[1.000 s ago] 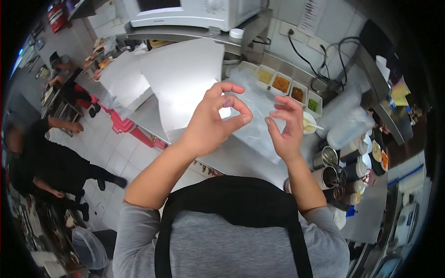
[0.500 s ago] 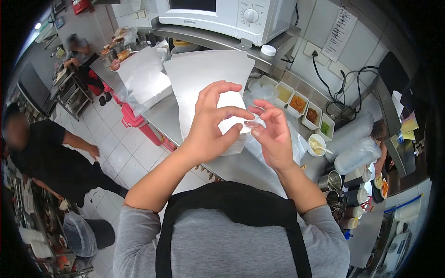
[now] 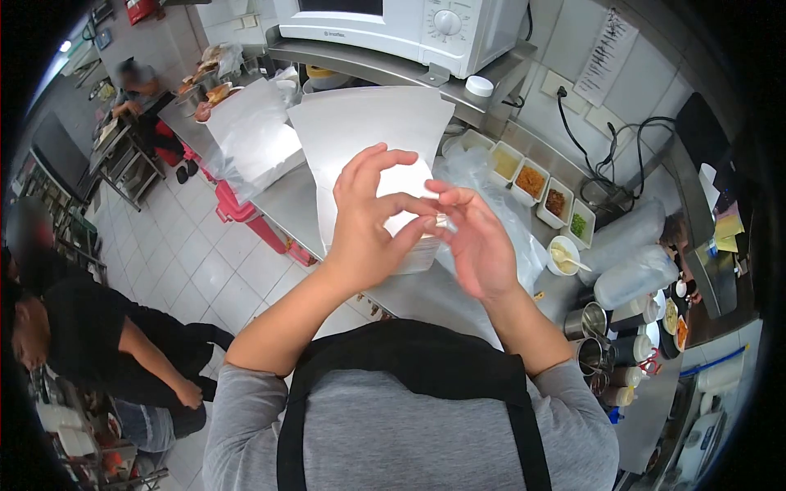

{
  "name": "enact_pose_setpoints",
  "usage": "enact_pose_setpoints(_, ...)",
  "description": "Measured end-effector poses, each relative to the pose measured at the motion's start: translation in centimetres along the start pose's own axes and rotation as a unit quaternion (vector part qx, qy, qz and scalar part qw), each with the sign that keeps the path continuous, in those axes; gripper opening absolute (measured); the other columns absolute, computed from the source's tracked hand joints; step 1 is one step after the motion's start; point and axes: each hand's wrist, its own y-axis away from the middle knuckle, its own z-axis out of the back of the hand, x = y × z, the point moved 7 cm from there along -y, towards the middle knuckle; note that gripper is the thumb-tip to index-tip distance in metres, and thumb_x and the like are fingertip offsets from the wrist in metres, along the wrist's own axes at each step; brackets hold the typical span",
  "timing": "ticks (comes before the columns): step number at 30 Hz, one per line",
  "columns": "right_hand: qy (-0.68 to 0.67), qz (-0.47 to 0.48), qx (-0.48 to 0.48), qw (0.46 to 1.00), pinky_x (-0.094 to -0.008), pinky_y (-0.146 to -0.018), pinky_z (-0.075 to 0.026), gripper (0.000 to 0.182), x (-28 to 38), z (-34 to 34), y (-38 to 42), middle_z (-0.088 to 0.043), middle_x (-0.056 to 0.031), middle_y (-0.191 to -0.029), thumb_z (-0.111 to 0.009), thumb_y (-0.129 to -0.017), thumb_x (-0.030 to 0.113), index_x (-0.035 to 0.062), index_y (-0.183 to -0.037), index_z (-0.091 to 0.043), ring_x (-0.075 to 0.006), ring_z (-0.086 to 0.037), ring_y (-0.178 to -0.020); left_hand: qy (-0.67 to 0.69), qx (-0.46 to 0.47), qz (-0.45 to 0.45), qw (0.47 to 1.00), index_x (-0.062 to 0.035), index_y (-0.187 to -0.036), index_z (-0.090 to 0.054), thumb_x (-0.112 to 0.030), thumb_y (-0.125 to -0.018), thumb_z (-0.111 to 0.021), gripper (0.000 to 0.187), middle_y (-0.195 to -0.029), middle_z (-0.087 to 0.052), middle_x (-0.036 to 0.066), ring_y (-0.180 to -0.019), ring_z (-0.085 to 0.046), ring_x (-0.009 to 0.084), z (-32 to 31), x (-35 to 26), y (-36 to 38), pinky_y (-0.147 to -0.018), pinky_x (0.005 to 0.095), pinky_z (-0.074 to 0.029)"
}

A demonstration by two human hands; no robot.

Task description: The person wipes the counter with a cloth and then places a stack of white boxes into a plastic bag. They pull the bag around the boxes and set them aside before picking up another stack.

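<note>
Above a stack of white sheets [image 3: 372,114] on the steel counter, my two hands meet fingertip to fingertip. My left hand [image 3: 372,225] pinches with thumb and forefinger, its other fingers raised and curled. Opposite it, my right hand [image 3: 481,250] is also closed in a pinch, palm turned inward. Between the fingertips shows a small clear piece of plastic [image 3: 442,221], mostly covered by the fingers; its exact kind cannot be made out. Crumpled clear plastic bags [image 3: 479,186] lie just beyond my right hand.
A microwave [image 3: 393,33] stands on the shelf ahead. To the right are white food containers [image 3: 530,182], a bowl with a spoon [image 3: 563,255], plastic-wrapped stacks [image 3: 634,274] and metal pots [image 3: 585,319]. Two people in black [image 3: 115,344] stand at left; another person [image 3: 139,90] is farther back.
My fingertips have drawn closer together, covering more of the clear piece. My right hand has turned slightly inward. At left, a person in black has moved nearer and a second one shows.
</note>
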Motion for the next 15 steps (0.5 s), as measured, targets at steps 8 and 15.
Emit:
enact_pose_setpoints(8, 0.457, 0.209, -0.006, 0.864, -0.0366, -0.095, -0.033, 0.007, 0.5, -0.3, -3.7, -0.050, -0.0092, -0.114, -0.065, -0.078, 0.010, 0.0092, -0.085, -0.062, -0.0248, -0.045, -0.110, 0.077, -0.044, 0.170, 0.981, -0.0090, -0.085, -0.070, -0.008, -0.077, -0.066, 0.009, -0.120, -0.049, 0.010, -0.120, -0.038, 0.0262, 0.3, 7.3, 1.8, -0.100, 0.0357, -0.031)
enact_pose_setpoints(15, 0.532, -0.232, 0.180, 0.794, -0.0313, -0.059, -0.046, 0.017, -12.0, 3.6, -11.5, -0.062, -0.0073, -0.070, -0.067, -0.073, 0.020, 0.0046, -0.080, -0.068, -0.0171, -0.058, -0.065, -0.151, 0.186, 0.096, 0.966, -0.0134, -0.094, -0.071, 0.002, -0.072, -0.056, 0.031, -0.096, -0.050, 0.008, -0.097, -0.048, 0.0253, -0.9, 10.6, 2.8, -0.089, 0.0371, -0.039)
